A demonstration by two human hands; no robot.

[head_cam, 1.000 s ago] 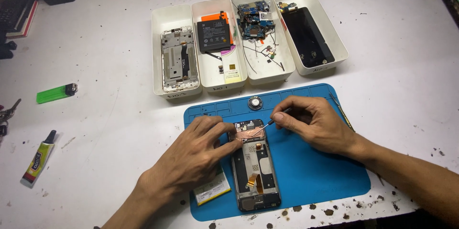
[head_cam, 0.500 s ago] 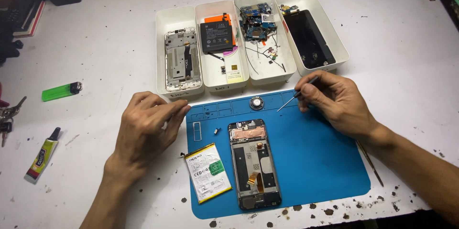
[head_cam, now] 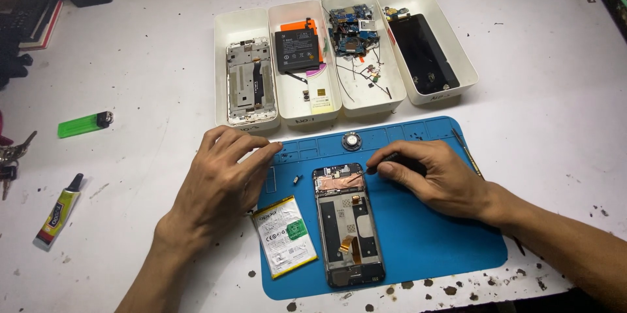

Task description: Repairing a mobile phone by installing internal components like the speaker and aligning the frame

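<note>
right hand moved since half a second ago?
Yes. The right hand has come down and in from the white trays to the top edge of the open phone on the blue mat.

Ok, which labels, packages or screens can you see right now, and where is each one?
White battery: flat rectangle with green sticker, on the blue mat, left of the open phone.
Black battery: labelled rectangle, second white tray.
Dark screen: rightmost tray.
Glue tube: yellow, printed, far left.

Bright, even overhead light; white table (head_cam: 555, 110) slightly washed out. Soft short shadows under both forearms. Sharp centre, mild wide-angle bending at edges, upper-left corner dim.
</note>
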